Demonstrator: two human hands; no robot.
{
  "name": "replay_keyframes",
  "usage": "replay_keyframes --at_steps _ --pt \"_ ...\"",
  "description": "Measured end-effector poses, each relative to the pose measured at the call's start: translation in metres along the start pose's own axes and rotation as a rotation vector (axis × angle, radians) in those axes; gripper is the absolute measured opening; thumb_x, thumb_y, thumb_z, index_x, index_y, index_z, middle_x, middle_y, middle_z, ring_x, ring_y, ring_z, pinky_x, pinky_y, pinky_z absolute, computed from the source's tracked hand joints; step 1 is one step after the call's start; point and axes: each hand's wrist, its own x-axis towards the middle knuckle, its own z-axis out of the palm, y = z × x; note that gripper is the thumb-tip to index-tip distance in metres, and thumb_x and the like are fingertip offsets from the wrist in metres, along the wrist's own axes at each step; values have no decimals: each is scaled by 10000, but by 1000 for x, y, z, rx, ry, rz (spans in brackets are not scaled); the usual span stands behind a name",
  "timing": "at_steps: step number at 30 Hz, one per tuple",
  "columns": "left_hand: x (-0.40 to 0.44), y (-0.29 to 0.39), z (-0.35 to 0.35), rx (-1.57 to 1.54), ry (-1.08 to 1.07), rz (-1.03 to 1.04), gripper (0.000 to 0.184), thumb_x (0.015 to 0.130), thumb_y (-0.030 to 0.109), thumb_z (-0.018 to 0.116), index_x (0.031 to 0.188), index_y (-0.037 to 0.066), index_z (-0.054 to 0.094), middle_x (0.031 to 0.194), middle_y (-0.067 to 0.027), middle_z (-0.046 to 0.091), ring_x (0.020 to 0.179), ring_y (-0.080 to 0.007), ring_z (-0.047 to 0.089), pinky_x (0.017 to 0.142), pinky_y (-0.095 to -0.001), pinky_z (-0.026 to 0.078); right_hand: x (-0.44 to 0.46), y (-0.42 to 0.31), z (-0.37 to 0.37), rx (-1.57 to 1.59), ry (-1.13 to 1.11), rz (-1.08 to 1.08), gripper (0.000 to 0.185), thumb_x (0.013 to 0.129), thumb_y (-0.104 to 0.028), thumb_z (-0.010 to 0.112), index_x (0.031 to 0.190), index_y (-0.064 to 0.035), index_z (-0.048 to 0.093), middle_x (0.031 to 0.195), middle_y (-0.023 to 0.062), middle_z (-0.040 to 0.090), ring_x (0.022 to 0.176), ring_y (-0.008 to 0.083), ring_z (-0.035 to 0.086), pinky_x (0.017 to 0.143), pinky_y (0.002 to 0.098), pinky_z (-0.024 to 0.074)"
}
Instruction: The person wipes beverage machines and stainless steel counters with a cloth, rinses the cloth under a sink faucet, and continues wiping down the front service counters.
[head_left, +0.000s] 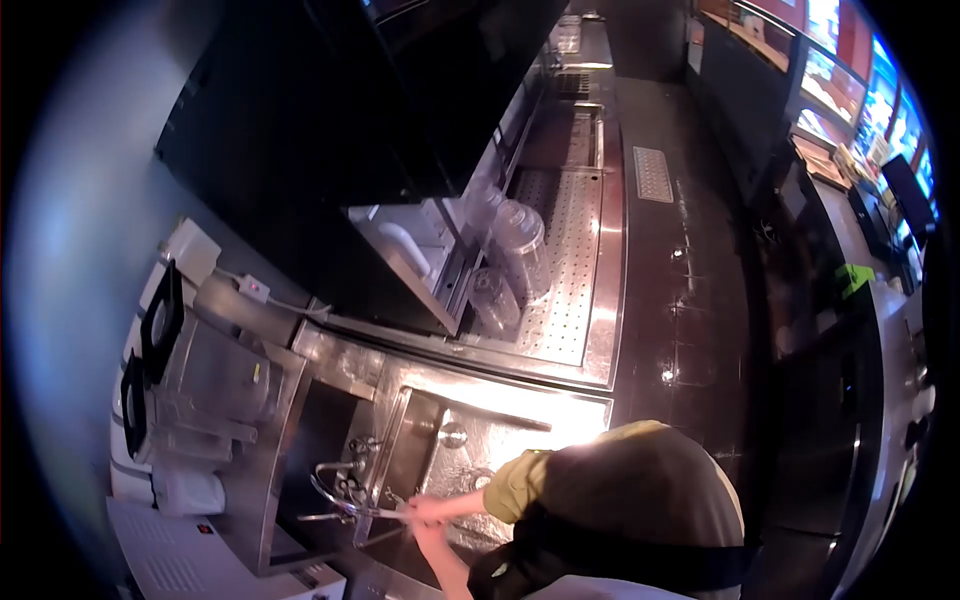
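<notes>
Both hands meet over the near left side of the metal sink, at the spout end of a curved chrome faucet. My right hand, its arm in an olive sleeve, lies against my left hand, whose bare forearm comes up from below. The hands overlap and look small and blurred, so the fingers of each cannot be made out. No held object shows between them. The sink's bottom is shiny and looks wet, with a round drain fitting in it.
Clear plastic pitchers stand on the perforated metal drain counter beyond the sink. Clear containers and a white machine line the left. Black cabinets overhang the counter. A dark tiled aisle runs along the right.
</notes>
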Motion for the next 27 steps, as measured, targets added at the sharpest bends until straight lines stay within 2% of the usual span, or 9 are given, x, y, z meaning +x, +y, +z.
replay_keyframes --at_steps 1,4,11,14,17,20,21,26,27 --pt "-4 -1 0 4 -19 6 236 834 284 485 904 73 567 767 -39 585 599 -179 564 473 -298 447 17 26 9 -231 -13 -271 491 783 -487 472 824 -10 580 670 181 589 574 279 599 517 391 474" --pt "-8 4 9 38 -43 46 240 845 272 481 937 65 559 795 -48 586 608 -184 569 485 -301 453 -2 14 -15 -456 181 -396 479 829 -443 415 734 -9 593 691 205 593 627 350 592 553 419 473" --pt "-6 19 14 424 -18 282 219 850 222 487 959 41 546 808 -54 585 597 -188 559 507 -305 457 24 35 -42 -504 9 -369 454 824 -387 435 660 -4 615 616 194 584 678 371 580 580 424 459" --pt "-10 24 -10 924 221 508 133 781 113 496 770 -10 542 697 -72 579 572 -166 524 531 -302 439 64 50 -45 -766 -366 -474 390 802 -341 480 717 23 593 734 225 581 685 374 564 629 443 430" --pt "1 13 -28 1327 229 677 96 716 49 495 687 -41 512 634 -90 548 602 -138 494 563 -286 420 22 11 -41 -745 -297 -512 303 747 -271 533 724 26 588 684 240 572 665 387 564 588 447 432" --pt "-25 9 24 1156 -20 1110 79 692 31 489 701 -45 507 607 -85 527 593 -141 481 562 -291 421 14 -2 -41 -714 -209 -588 254 742 -250 548 753 1 581 632 240 557 637 370 574 536 436 445" --pt "-12 8 12 919 -117 1105 111 667 38 489 716 -60 495 602 -102 537 550 -157 485 535 -306 421 12 -4 -45 -724 -134 -546 255 744 -258 552 774 -6 579 628 241 555 632 363 576 535 436 448" --pt "-12 19 14 1497 229 1064 191 659 116 596 676 -35 481 546 -144 514 479 -247 479 501 -368 415 34 19 -54 -1112 352 -580 322 682 -262 621 922 -52 579 787 194 604 793 309 599 630 432 474" --pt "-14 17 23 1576 199 1064 208 658 128 613 667 -32 480 536 -146 504 468 -261 476 494 -377 411 29 19 -60 -1233 91 -533 292 678 -219 621 932 -78 592 886 169 598 818 314 591 652 422 476"
